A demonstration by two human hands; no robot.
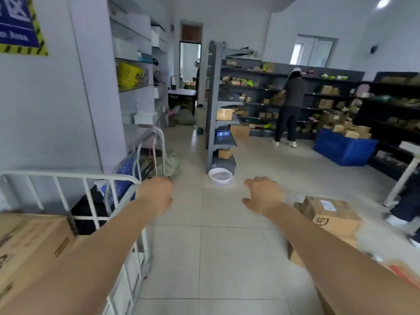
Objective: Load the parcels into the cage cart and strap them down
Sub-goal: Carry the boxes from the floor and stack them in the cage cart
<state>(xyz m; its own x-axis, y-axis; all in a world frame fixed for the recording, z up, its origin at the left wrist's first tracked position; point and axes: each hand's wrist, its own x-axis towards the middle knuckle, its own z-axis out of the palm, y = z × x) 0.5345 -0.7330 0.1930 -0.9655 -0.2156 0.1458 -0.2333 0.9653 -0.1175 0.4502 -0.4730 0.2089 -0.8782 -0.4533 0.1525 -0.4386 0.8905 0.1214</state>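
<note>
Parcels lie on both sides of me: 1 large brown cardboard box [34,242] sits inside the white metal cage cart [75,178] at my lower left, and a brown cardboard parcel printed SF [334,214] tops a stack at my lower right. I see a pale tiled floor [216,246], grey metal shelving [227,105] full of small boxes, a blue plastic crate [345,148] and a white round basin [220,176]. A person in a dark grey top [292,103] stands at the shelves. My left hand [156,196] is just beside the cart's top rail, fingers [164,181] curled; I cannot tell whether they hold anything. My right hand [264,194] hangs over the floor, its fingers [252,182] loosely bent, holding nothing.
</note>
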